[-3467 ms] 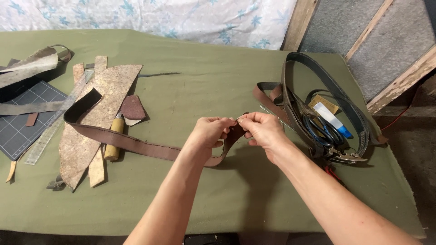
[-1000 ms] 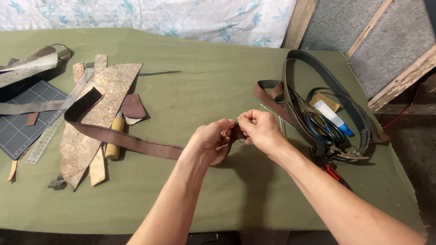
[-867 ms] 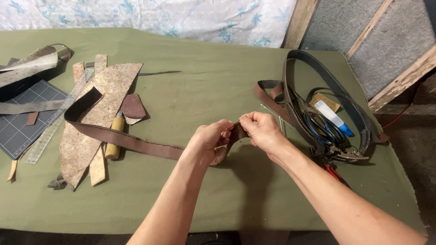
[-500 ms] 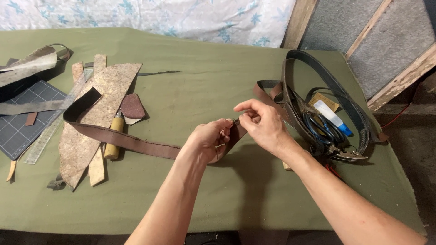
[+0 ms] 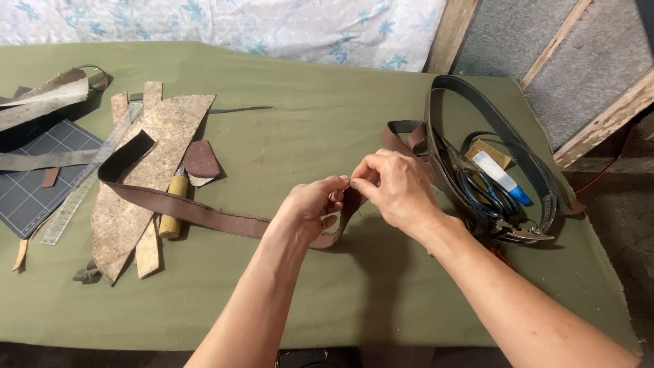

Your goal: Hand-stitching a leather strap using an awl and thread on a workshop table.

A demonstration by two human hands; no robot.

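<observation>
Brown leather strap lies across the middle of the green-covered table, its far end curling up over a pale leather offcut at left. Near mid-table both hands meet on it. Left hand: fingers curled shut, pinching the strap at its edge. Right hand: fingertips closed on the same spot, touching the left. Whether a small tool sits between them, cannot tell. Right of the hands: coiled dark belts. Far left: cutting mat, clear ruler, wooden-handled tool.
</observation>
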